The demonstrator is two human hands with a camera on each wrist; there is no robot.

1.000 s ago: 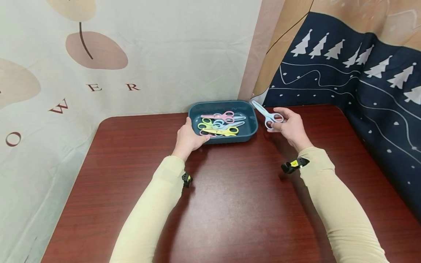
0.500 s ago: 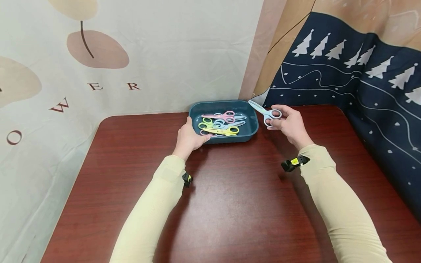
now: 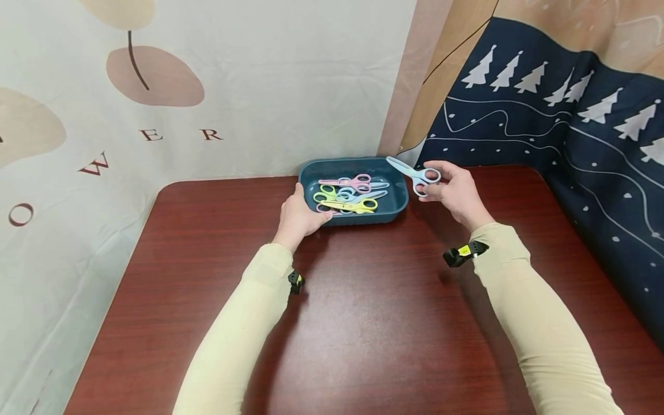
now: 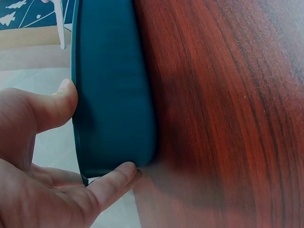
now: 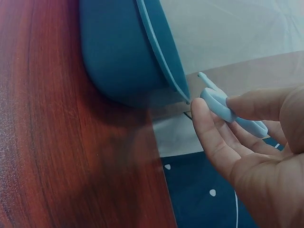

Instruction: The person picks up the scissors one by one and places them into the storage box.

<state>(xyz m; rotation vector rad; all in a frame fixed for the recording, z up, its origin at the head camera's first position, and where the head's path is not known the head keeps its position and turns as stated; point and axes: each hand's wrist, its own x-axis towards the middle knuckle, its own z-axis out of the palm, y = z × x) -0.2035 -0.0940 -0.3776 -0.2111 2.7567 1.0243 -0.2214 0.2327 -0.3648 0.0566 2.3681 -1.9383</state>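
Observation:
A dark teal plastic bin stands at the back edge of the table. My left hand grips its left end; in the left wrist view the thumb presses the rim while fingers reach along the end wall. My right hand pinches light blue scissors by the handle loops, blades pointing up-left over the bin's right rim. Inside the bin lie several scissors in a loose pile: pink scissors at the back, yellow scissors in front, with green-handled scissors and light blue ones between.
The reddish-brown wooden table extends toward me from the bin. A pale printed cloth hangs behind it, and a navy cloth with white trees covers the right side.
My right hand has moved slightly left and up, bringing the light blue scissors from beside the bin to over its right rim. The left hand and the bin stay put.

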